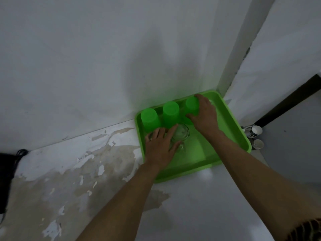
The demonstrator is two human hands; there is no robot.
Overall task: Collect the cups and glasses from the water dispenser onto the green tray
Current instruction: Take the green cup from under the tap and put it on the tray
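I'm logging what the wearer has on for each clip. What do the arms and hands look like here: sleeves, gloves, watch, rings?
Both forearms are bare up to the frame edge: no sleeves show. The left hand and right hand wear no gloves, and no watch, bracelet or ring shows on either. The dim, soft picture could hide something small. A dark striped bit of fabric shows at the lower right corner.

Bright green rectangular plastic tray; three matching green plastic cups. Clear colourless glass mug. White painted surface blotched tan-brown where peeling. Pale grey wall. White paper cups, dark-printed.
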